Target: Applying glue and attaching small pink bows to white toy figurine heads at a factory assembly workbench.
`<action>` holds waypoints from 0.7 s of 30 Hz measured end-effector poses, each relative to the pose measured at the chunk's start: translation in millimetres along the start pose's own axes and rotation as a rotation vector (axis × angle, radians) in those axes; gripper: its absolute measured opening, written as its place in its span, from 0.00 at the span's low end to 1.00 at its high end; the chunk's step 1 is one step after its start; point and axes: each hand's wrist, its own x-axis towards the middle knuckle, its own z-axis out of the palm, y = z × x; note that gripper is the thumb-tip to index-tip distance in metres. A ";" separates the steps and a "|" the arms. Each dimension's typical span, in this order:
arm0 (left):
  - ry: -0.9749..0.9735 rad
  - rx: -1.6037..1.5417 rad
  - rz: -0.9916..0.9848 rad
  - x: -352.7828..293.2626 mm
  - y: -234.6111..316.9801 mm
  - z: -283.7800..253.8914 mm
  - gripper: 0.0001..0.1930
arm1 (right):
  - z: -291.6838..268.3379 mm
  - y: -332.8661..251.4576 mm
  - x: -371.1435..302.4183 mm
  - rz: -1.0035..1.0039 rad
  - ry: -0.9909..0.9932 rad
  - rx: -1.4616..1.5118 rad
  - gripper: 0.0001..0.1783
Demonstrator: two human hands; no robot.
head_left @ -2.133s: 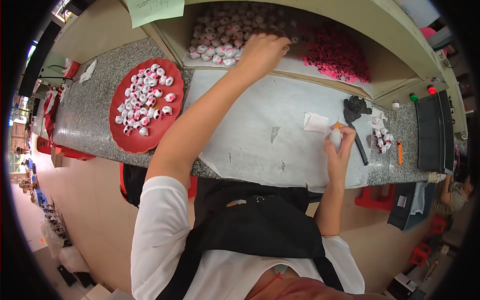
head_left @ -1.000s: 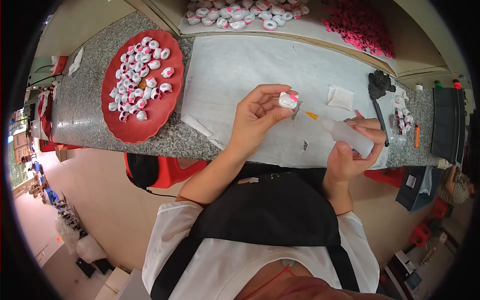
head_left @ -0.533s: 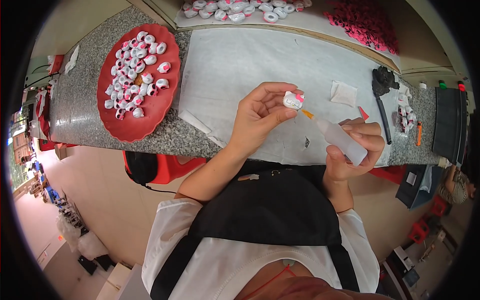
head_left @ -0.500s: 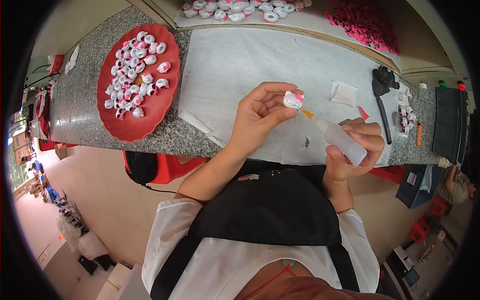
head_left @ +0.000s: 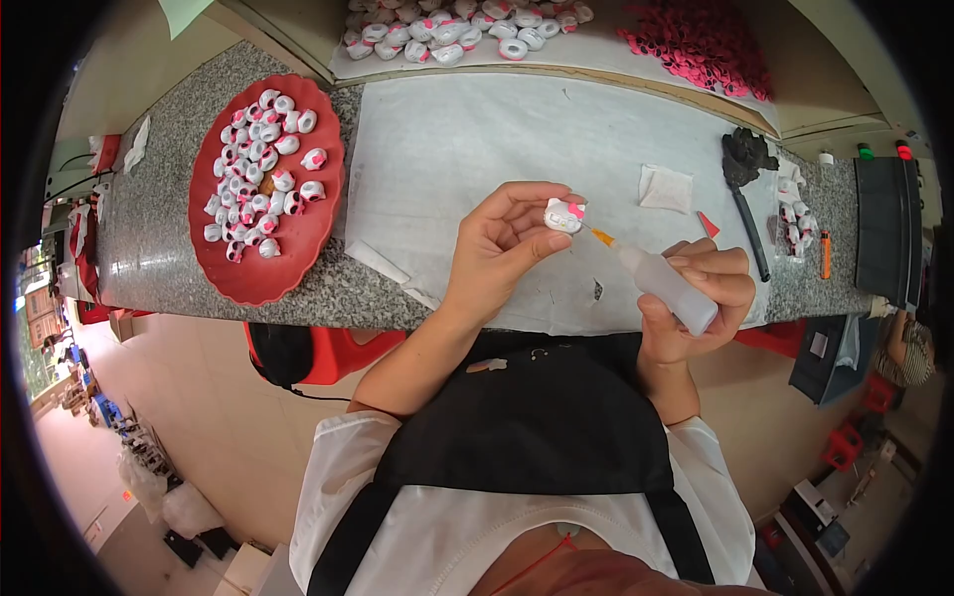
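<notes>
My left hand (head_left: 489, 253) pinches a small white cat-head piece (head_left: 563, 216) with a pink bow between thumb and fingertips, its face turned up. In my right hand (head_left: 717, 283) lies a translucent white squeeze bottle (head_left: 674, 290), fingers wrapped round its body. The bottle's orange nozzle (head_left: 603, 237) ends in a thin tip that points at the piece's lower right edge. Whether the tip touches it I cannot tell. Both hands are above a white sheet (head_left: 437, 149) spread over the granite worktop.
A red scalloped tray (head_left: 318, 233) of similar cat heads stands at the left. More heads (head_left: 447, 35) and a pink heap of small parts (head_left: 701, 50) fill the shelf behind. On the right are a white folded pad (head_left: 666, 188), a black tool (head_left: 752, 233) and an orange stick (head_left: 825, 254).
The whole view has shifted slightly. The cat head has turned a little in my left fingers, and the nozzle has drawn slightly back from it. Both hands keep their hold.
</notes>
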 end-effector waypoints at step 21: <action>-0.059 0.228 0.118 -1.0 -4.7 1.0 0.17 | 1.9 -0.2 -1.1 -0.006 -0.022 -0.005 0.24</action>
